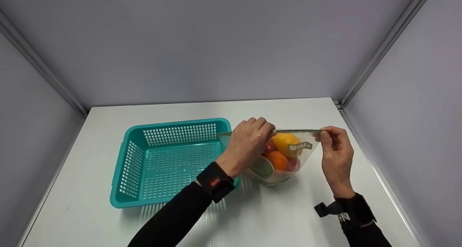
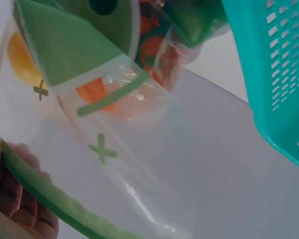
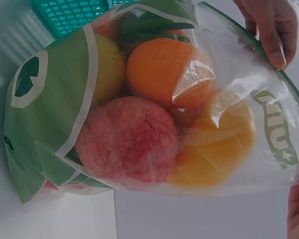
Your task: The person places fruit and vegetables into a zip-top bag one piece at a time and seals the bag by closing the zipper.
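A clear zip bag with green print hangs upright between my two hands, full of fruit and vegetables. Through its film show a yellow piece, an orange fruit and a reddish round fruit. My left hand pinches the bag's green zip strip left of its middle, thumb on one side and fingers on the other. At the strip's right end, my right hand pinches the corner between thumb and fingers. The left hand covers part of the bag in the head view.
A teal perforated basket with nothing in it stands on the white table, left of the bag. The bag's left corner overlaps the basket's right rim. Grey panels rise behind and at both sides.
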Demonstrator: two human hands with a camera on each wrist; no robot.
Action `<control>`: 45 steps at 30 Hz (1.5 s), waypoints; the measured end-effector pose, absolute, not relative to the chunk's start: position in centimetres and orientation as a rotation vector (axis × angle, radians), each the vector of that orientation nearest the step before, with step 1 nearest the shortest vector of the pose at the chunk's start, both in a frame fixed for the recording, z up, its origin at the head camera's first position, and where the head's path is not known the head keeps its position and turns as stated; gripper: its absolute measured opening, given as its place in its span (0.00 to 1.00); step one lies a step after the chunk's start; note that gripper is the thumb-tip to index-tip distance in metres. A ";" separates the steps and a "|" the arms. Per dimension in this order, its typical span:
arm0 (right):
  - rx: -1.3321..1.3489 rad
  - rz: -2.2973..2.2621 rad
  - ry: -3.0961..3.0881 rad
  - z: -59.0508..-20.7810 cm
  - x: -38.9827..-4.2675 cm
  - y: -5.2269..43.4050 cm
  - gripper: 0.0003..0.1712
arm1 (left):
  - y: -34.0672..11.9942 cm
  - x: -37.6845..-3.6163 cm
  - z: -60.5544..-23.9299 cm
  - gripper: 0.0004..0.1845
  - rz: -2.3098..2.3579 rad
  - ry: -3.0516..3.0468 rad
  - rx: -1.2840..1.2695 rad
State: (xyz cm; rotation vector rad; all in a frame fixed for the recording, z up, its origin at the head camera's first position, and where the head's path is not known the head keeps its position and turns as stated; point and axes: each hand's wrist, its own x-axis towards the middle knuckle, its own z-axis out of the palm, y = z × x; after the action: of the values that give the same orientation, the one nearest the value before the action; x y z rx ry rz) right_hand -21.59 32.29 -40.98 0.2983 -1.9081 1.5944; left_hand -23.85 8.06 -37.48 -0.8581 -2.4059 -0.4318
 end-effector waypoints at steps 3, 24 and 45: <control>0.285 1.564 -1.924 -41.1 -21.6 32.4 0.10 | 7.7 -23.9 -37.7 0.09 -0.439 -2.403 -0.856; 0.231 1.635 -1.881 -41.7 -21.6 32.9 0.10 | 5.4 -24.0 -38.9 0.09 -0.506 -2.383 -0.816; 0.197 1.657 -1.851 -42.0 -21.7 33.6 0.10 | 3.6 -23.9 -39.4 0.07 -0.480 -2.370 -0.750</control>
State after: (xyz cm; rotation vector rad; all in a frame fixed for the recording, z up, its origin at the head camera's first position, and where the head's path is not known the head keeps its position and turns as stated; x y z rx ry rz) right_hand -21.74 33.62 -41.97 0.1969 -1.8514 1.6567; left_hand -23.93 3.59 -39.41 -0.7501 -2.3702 -0.4802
